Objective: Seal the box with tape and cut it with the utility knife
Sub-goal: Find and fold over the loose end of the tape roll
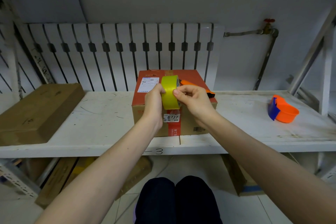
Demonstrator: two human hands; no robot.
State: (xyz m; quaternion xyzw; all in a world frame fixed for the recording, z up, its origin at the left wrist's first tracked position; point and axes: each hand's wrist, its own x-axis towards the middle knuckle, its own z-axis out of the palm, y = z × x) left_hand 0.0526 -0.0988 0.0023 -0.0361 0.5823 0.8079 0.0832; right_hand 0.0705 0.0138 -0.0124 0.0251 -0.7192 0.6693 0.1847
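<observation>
A cardboard box (196, 78) with a red top and a white shipping label stands on the white shelf (101, 114). Above its near edge my left hand (153, 104) holds a roll of yellow tape (168, 89) upright. My right hand (192, 98) pinches the roll's outer face with thumb and forefinger. An orange utility knife (190, 84) lies on the box top, behind my right hand and partly hidden by it.
A flat brown carton (36, 109) lies at the shelf's left. An orange and blue tape dispenser (282, 111) sits at the right. A white radiator (127, 52) and a pipe with a red valve (269, 29) stand behind. More cartons lie on the floor below.
</observation>
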